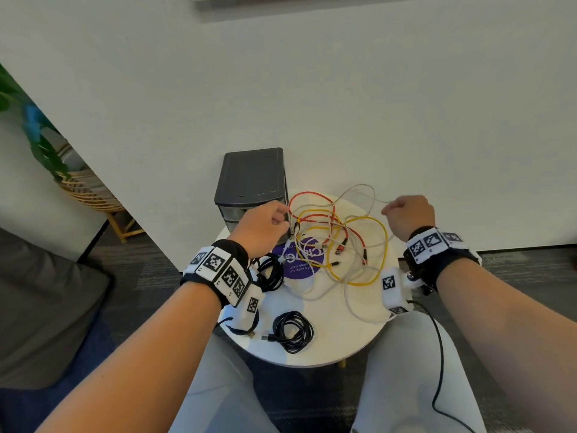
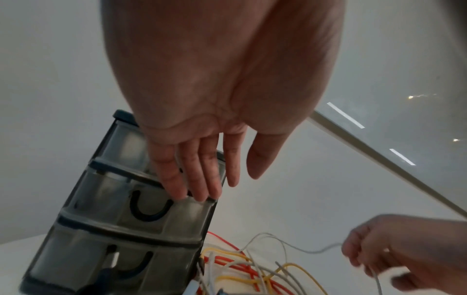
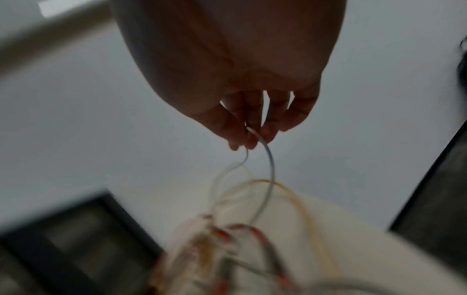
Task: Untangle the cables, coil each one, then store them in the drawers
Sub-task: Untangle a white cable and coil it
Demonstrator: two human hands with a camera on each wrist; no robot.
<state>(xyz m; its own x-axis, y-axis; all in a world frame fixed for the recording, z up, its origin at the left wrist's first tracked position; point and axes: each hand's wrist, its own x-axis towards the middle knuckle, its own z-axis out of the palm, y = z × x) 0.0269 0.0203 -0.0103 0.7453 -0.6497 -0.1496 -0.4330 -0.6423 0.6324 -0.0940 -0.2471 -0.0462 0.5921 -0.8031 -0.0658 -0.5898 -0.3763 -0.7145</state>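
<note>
A tangle of red (image 1: pixel 307 195), yellow (image 1: pixel 379 226) and white cables (image 1: pixel 362 187) lies on the round white table (image 1: pixel 337 342). My right hand (image 1: pixel 406 215) pinches a white cable (image 3: pixel 270 159) and holds it up off the heap at the table's far right. My left hand (image 1: pixel 265 225) hovers with straight fingers (image 2: pixel 197 179) in front of the dark drawer unit (image 1: pixel 253 179), holding nothing. Two black cables sit coiled, one near the front edge (image 1: pixel 292 331) and one under my left wrist (image 1: pixel 270 271).
The drawer unit (image 2: pixel 121 219) stands at the table's far left against the white wall, with its drawers closed and black cable showing through the clear fronts. A purple round sticker (image 1: pixel 298 260) lies under the tangle. A grey seat is at the left and a wicker plant stand behind it.
</note>
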